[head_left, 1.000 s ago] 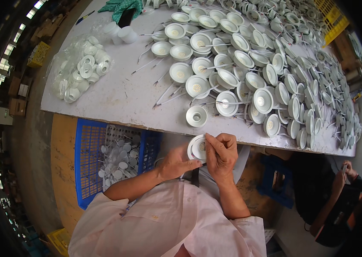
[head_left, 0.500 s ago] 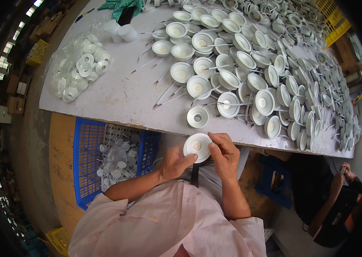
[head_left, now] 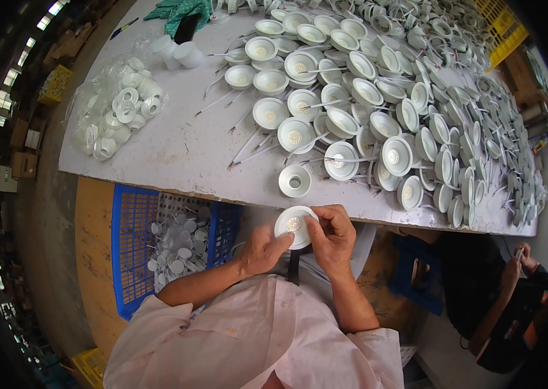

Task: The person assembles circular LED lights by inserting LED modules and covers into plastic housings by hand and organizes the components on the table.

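Between my two hands is a white round downlight [head_left: 300, 218], its face turned up, with a disc of small yellowish LED dots in the middle. My left hand [head_left: 263, 249] grips its lower left rim, the thumb lying over the edge. On the right side my right hand [head_left: 333, 238] pinches the rim, thumb on top and fingers bent behind. Just beyond, near the table edge, a white ring-shaped housing [head_left: 295, 181] with a central hole stands alone. Many similar downlights [head_left: 342, 161] with white wire leads lie heaped on the table [head_left: 189, 162].
A clear bag of white rings [head_left: 118, 115] lies on the left, near white cups [head_left: 188, 55] and a green cloth [head_left: 180, 13]. Below the table edge stands a blue crate [head_left: 132, 259] of white discs. Another person's hands [head_left: 524, 256] are at far right.
My right thumb has moved inward over the downlight's rim. The downlight has shifted slightly down and left in view, along with small shifts of the whole scene.
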{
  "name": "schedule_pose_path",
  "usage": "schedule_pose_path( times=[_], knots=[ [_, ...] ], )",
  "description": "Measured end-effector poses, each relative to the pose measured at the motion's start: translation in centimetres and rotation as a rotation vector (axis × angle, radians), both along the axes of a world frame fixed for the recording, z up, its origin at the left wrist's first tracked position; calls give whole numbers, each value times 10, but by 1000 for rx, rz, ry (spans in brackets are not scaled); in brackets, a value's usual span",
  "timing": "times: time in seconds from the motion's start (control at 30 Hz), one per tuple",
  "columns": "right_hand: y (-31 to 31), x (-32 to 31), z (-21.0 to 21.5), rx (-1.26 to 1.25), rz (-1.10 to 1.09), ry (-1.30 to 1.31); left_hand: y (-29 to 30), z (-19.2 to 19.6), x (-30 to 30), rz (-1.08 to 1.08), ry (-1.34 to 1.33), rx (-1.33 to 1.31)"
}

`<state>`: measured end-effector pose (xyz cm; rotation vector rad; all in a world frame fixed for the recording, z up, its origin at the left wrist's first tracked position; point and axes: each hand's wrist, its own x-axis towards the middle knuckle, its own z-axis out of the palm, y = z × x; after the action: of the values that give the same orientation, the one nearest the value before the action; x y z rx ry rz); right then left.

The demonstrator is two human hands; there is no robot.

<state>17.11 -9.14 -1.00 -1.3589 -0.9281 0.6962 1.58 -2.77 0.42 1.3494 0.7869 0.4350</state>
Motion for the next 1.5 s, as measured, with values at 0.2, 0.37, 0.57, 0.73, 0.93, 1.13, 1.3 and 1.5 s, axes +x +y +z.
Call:
schedule_pose_path(
  times=[0.2,0.37,0.57,0.73,0.93,1.13,1.3,1.5],
  knots=[
    [-4,-2,1,16,-37,-22,3,1,3,-42,81,-113],
    [-2,-1,0,77,-88,-221,12,-2,-1,-141,95,-305],
    [0,3,-5,94,-117,-310,13,-3,1,-154,99,-377],
    [-3,7,-6,65,-117,-231,10,-9,2,-97,-109,-322],
    [-5,3,-8,21,-111,-65,12,2,-4,-179,-1,-223],
    [-7,11,-1,-16,-85,-25,16,6,0,-148,3,-252],
    [-10,26,31,16,7,-330,21,10,5,-79,-71,-223],
    [3,27,49,67,232,-855,25,12,1,-175,28,-162]
  ],
)
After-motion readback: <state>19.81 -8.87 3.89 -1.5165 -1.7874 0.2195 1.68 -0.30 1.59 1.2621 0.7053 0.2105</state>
